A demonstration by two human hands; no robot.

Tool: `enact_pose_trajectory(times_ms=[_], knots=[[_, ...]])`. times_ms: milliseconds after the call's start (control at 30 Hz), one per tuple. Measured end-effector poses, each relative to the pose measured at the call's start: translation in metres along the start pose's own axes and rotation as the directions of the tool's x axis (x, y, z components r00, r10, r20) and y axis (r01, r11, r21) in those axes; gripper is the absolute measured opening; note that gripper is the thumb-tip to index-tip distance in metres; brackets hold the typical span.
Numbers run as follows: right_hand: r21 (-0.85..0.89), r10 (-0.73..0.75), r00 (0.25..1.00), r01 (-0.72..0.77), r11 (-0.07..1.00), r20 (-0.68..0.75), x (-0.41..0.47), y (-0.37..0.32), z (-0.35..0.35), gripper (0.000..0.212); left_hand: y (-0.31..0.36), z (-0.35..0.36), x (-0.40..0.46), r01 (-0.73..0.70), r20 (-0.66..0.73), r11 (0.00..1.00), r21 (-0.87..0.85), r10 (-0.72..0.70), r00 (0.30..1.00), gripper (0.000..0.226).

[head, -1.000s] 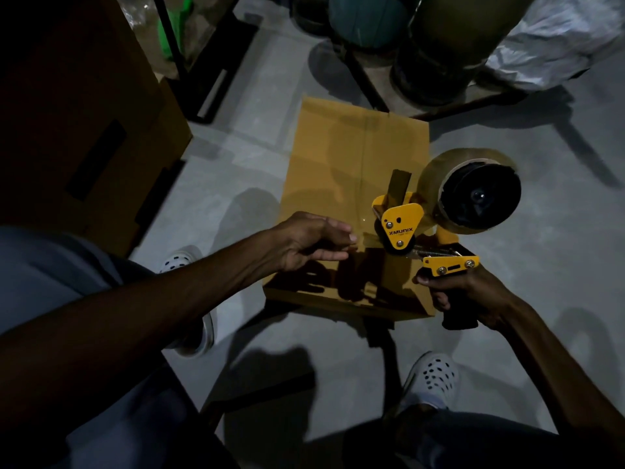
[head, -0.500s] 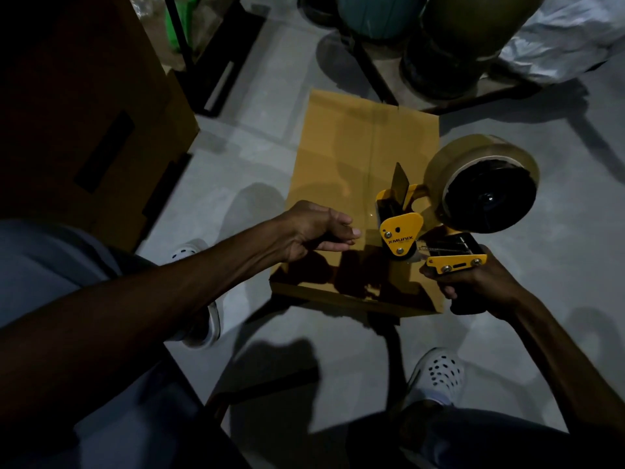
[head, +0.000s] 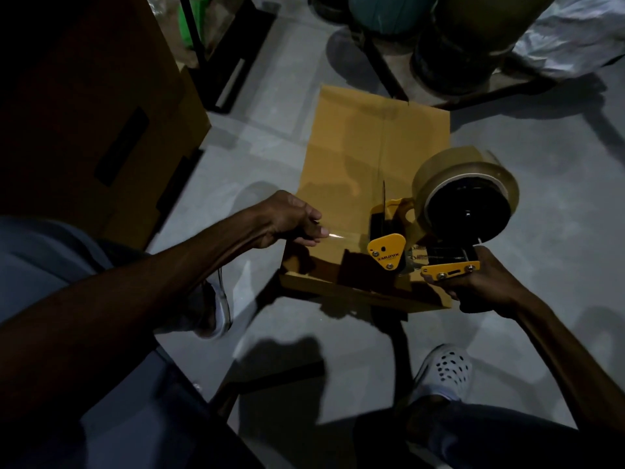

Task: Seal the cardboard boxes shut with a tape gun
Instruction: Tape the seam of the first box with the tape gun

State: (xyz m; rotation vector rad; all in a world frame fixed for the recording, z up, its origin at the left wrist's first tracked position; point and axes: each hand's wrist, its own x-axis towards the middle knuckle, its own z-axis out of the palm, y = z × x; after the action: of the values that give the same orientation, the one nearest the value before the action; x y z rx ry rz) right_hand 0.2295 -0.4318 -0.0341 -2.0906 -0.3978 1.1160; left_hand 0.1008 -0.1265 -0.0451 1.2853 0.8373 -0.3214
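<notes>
above the near end of the box point(head: 372, 157), on the grey floor point(head: 270, 130): the right hand point(head: 487, 289) is closed around the handle of the tape gun point(head: 436, 231), whose roll sits up and to the right of its yellow nose plate. the left hand point(head: 291, 221) is pinched shut on the free end of the clear tape point(head: 341, 236), visible as a faint glinting strip between the fingertips and the nose of the gun. compared with a second ago, the left hand has drawn away to the left, from just beside the nose to well apart from it, so a length of tape now spans the gap; the gun has tipped so its blade guard shows edge-on, and it has shifted slightly right. the box lies flat with both flaps closed, its centre seam running away from the person; no tape can be made out on the seam, though the light is too dim to be sure. judgement: the tape has been started and pulled free, which readies the gun for use; sealing itself has not begun. the likely next need is to stick the free end over the near edge, in line with the seam. a larger box point(head: 101, 113) stands at left, in shadow.
</notes>
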Motion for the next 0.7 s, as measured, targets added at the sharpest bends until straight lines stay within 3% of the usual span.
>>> enact_pose_trajectory(times_ms=[233, 400, 500, 633, 700], knots=[[-0.093, 0.109, 0.98, -0.126, 0.988, -0.164, 0.002, 0.028, -0.01, 0.013, -0.019, -0.052, 0.005, -0.03, -0.172, 0.994, 0.108, 0.049, 0.984, 0.026], [-0.164, 0.054, 0.978, -0.089, 0.982, -0.204, 0.007, 0.042, 0.008, 0.014, -0.069, -0.062, 0.016, -0.076, -0.161, 0.984, 0.16, 0.102, 0.982, 0.026], [-0.247, -0.012, 0.98, -0.039, 0.968, -0.201, 0.011, 0.049, 0.023, 0.031, -0.098, -0.066, 0.028, -0.114, -0.173, 0.98, 0.162, 0.142, 0.975, 0.027], [-0.348, 0.004, 0.976, -0.081, 0.934, -0.218, 0.011, 0.052, 0.04, 0.027, -0.114, -0.072, 0.038, -0.146, -0.171, 0.962, 0.232, 0.188, 0.967, 0.029], [-0.373, 0.021, 0.976, -0.103, 0.922, -0.217, 0.013, 0.053, 0.048, 0.041, -0.12, -0.072, 0.041, -0.153, -0.174, 0.955, 0.255, 0.201, 0.964, 0.03]])
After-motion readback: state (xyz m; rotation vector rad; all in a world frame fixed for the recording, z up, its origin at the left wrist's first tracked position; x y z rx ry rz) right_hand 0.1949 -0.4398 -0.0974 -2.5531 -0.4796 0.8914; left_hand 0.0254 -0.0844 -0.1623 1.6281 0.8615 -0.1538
